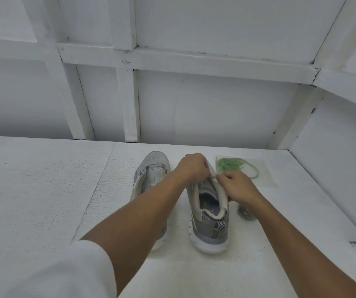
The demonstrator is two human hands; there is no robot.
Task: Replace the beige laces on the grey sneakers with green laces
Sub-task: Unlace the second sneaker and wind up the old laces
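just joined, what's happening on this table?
A person's left hand and right hand both pinch at the lacing area of the right sneaker, apparently unlacing it. The left sneaker stands beside it with no hand on it. The green laces lie coiled at the back, not yet threaded.
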